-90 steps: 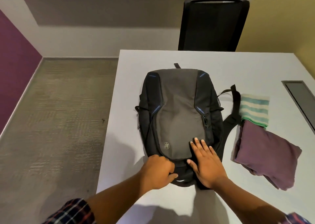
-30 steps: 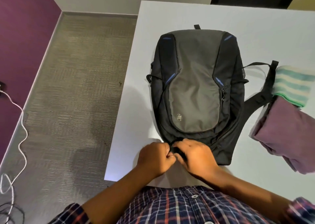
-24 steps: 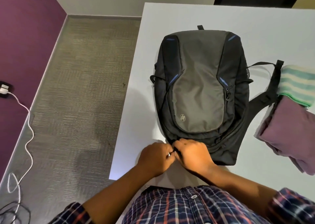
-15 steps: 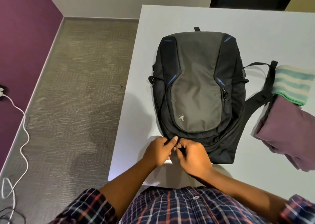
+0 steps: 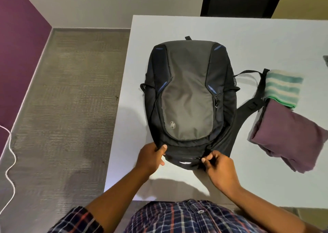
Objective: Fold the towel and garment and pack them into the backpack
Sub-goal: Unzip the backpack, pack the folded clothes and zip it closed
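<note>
A black and grey backpack [image 5: 188,98] lies flat on the white table [image 5: 266,39], its top end toward me. My left hand [image 5: 150,157] pinches the fabric at the near left corner of the backpack. My right hand [image 5: 217,163] pinches a zipper pull at the near right of the top end. To the right lie a folded purple garment [image 5: 291,137] and, just beyond it, a folded green-and-white striped towel [image 5: 282,87]. One shoulder strap [image 5: 252,105] runs out from the backpack toward them.
A black chair [image 5: 241,0] stands behind the table's far edge. Grey carpet [image 5: 67,108] lies left of the table, with a white cable [image 5: 8,165] on it near the purple wall. The table's left edge runs close to the backpack.
My hands were together at the middle of the backpack's top end. They have moved apart: the left to the near left corner, the right along the zipper to the right.
</note>
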A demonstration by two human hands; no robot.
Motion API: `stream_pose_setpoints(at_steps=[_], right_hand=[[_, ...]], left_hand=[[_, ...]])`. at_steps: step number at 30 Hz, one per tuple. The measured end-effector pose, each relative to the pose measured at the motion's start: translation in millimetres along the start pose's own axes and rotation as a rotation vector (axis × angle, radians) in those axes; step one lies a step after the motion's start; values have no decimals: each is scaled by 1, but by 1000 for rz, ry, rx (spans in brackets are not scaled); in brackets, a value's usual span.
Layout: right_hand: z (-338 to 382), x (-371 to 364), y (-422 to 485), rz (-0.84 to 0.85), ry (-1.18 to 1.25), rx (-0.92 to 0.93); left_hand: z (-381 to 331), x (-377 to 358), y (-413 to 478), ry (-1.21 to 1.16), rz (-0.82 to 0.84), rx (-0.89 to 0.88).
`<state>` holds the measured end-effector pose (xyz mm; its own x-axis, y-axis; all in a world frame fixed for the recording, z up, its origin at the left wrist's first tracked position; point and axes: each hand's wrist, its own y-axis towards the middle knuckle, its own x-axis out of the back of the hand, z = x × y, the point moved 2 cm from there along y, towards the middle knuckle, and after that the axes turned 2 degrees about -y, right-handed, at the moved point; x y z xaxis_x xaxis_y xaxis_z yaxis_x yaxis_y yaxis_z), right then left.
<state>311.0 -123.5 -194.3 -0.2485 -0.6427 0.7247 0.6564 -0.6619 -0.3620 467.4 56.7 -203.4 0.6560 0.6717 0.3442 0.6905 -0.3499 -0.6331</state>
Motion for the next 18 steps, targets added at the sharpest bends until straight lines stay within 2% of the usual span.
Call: stream_pose_setpoints(at_steps=[5,8,9,11,13,15,16,18], right_hand=[[-17,26,13,-60,57,-14],[-12,33,14,-34,137,38],[-12,36,14,-26,151,52],[-11,39,12,-16,185,70],[-10,44,9,-11,225,105],[-9,52,8,-6,248,140],[-8,55,8,2,252,155],[-8,61,12,22,248,168]], left_hand=[[-1,5,-1,-16,-47,63],[-10,1,-12,97,-291,9],[-16,-4,-18,131,-377,-46],[-31,-20,-31,250,-457,-280],[-46,-45,-35,414,-372,-608],[-56,-72,-28,615,-184,-850],[-60,-80,-22,685,-110,-900],[-64,-89,-12,756,-94,-954]])
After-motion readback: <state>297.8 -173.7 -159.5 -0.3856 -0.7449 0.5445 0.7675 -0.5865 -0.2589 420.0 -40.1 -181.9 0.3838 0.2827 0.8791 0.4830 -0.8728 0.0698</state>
